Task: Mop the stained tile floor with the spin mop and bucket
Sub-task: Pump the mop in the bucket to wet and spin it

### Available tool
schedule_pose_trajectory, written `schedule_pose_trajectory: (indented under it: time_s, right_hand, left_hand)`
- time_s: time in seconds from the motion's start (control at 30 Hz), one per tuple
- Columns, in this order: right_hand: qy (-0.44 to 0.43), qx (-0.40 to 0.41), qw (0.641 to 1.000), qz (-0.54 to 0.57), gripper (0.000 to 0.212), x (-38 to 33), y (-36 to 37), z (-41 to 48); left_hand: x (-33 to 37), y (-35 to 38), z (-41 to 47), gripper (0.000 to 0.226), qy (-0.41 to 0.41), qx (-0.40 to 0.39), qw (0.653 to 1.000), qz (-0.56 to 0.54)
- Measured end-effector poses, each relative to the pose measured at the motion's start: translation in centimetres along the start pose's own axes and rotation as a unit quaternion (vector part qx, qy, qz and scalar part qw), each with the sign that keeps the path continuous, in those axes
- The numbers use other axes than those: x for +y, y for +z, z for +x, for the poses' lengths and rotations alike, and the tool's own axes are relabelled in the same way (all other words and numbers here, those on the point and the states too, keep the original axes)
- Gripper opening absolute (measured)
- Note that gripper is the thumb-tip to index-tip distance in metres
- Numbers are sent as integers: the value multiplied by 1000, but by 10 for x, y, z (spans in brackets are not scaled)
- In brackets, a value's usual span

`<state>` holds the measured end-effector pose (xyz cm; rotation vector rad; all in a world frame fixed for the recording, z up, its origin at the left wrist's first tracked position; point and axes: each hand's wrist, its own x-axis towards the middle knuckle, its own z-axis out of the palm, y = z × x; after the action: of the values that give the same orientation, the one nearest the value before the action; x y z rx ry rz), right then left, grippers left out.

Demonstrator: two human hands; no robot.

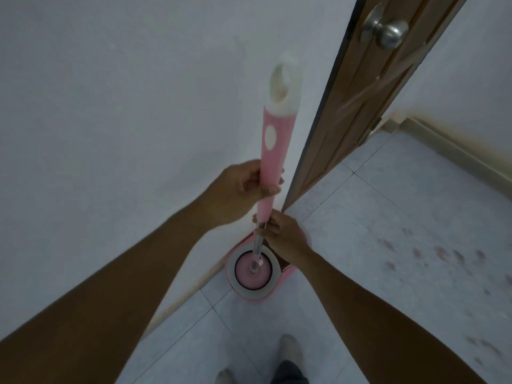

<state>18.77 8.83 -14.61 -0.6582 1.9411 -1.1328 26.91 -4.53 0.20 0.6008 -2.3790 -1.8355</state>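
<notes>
The spin mop's pink handle (273, 151) stands upright in front of me, with a white loop at its top. My left hand (243, 189) grips the pink grip. Just below it, my right hand (282, 235) holds the metal shaft (258, 243). The pink mop head (252, 271) sits inside the white-rimmed spinner basket of the pink bucket (274, 293), which stands on the tile floor by the wall. Reddish-brown stains (443, 252) mark the tiles to the right.
A white wall (110, 120) fills the left side. A brown wooden door (368, 87) with a metal knob (388, 30) stands open just behind the bucket. My feet (288, 353) are on the tiles at the bottom. A baseboard (454, 153) runs along the far right.
</notes>
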Motion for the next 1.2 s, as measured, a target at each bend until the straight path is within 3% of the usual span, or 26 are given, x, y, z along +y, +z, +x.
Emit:
schedule_pose_trajectory:
  time_s: [0.2, 0.4, 0.47, 0.57, 0.63, 0.77, 0.87, 0.93, 0.97, 1.1, 1.17, 1.2]
  right_hand:
    - [-86, 26, 996, 20, 31, -24, -16, -8]
    - [-168, 11, 986, 6, 31, -56, -24, -16]
    - [-167, -1, 985, 50, 30, -62, -27, -17]
    - [-105, -25, 981, 161, 49, -50, -32, -13]
    - [-22, -28, 990, 135, 64, -21, -29, -7]
    - [193, 11, 981, 11, 48, 60, 3, -3]
    - [302, 42, 933, 192, 41, 71, 21, -15]
    - [314, 33, 896, 312, 19, 69, 26, -19]
    - [311, 39, 878, 362, 19, 70, 29, -18]
    - [317, 134, 815, 466, 45, 90, 38, 0]
    - [297, 176, 817, 462, 32, 93, 44, 6]
    - [280, 187, 843, 420, 24, 83, 47, 4]
  left_hand:
    - [57, -12, -11, 45, 105, 72, 991, -48]
    - [31, -4, -23, 40, 44, 52, 997, -31]
    - [28, -3, -24, 35, 46, 66, 997, -14]
    - [34, -3, -24, 28, 69, 103, 992, 12]
    - [40, -2, -25, 28, 84, 117, 990, 3]
    - [43, 3, -29, 27, 101, 116, 988, -17]
    - [43, 3, -31, 25, 114, 117, 986, -18]
    - [41, 2, -32, 26, 116, 120, 986, -15]
    - [39, 0, -32, 27, 117, 123, 985, -14]
    - [27, -4, -32, 32, 127, 152, 980, 3]
    - [23, -5, -33, 33, 128, 166, 978, 6]
    - [22, -5, -33, 34, 128, 169, 977, 6]
